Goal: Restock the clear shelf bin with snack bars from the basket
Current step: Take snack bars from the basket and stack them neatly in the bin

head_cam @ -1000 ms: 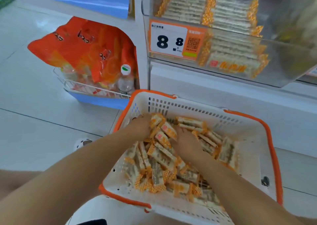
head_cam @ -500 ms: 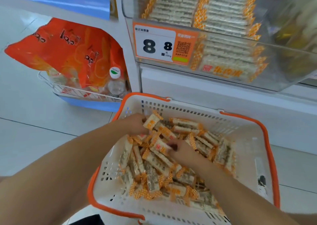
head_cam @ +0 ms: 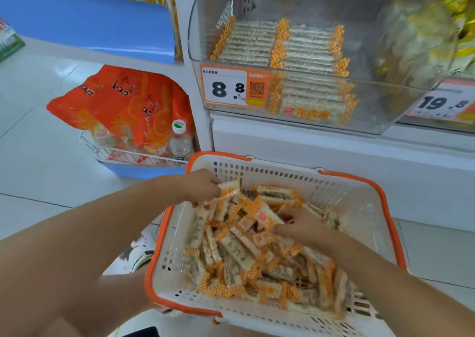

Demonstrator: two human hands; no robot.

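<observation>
Both hands have drifted apart: left hand [head_cam: 203, 185] pinches one snack bar [head_cam: 229, 189] lifted above the basket [head_cam: 282, 174]; right hand [head_cam: 300, 227], fingers curled, gathers more, probably for the clear shelf bin [head_cam: 372, 120].

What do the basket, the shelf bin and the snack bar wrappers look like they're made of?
Basket: matte white moulded plastic with slotted walls and an orange rim. Shelf bin: clear glossy rigid plastic, probably acrylic; stacked bars show through it. Snack bar wrappers: thin shiny film, apparently plastic, partly see-through with orange printed ends.
</observation>
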